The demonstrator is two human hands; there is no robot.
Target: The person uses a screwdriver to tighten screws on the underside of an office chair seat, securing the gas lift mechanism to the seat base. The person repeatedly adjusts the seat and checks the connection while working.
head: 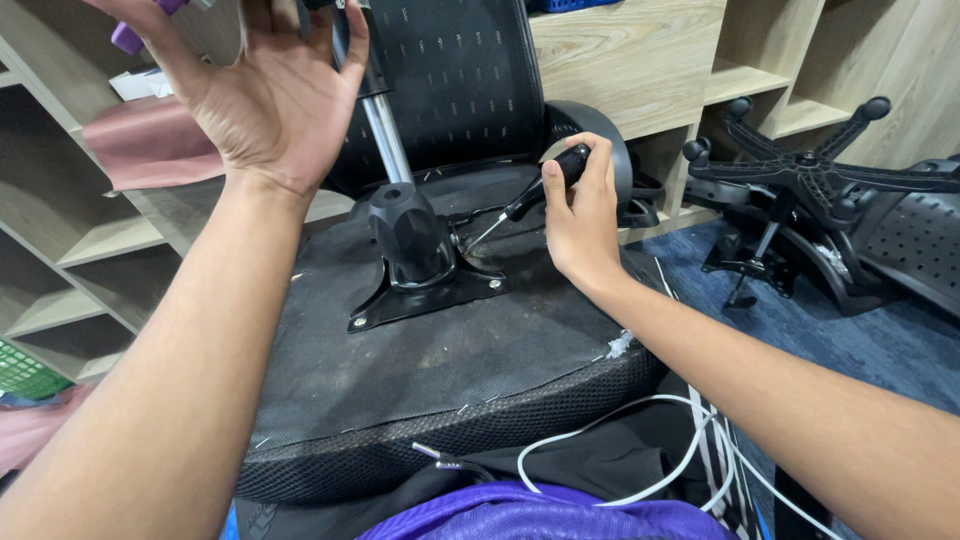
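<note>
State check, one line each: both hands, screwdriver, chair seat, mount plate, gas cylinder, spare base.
left hand: raised, open, palm to camera, holding nothing visible
right hand: closed around the screwdriver handle
screwdriver: tilted, tip down at the mount plate
chair seat: upside down, underside facing up
mount plate: flat on seat underside, screw visible at one corner
gas cylinder: standing up out of the mount
spare base: inverted on floor, casters up

Screwdriver (520, 205) with a black handle and thin steel shaft is tilted down-left, tip right at the black mounting plate (425, 290) bolted on my upturned chair seat (440, 370), beside the plate's domed hub.
</note>
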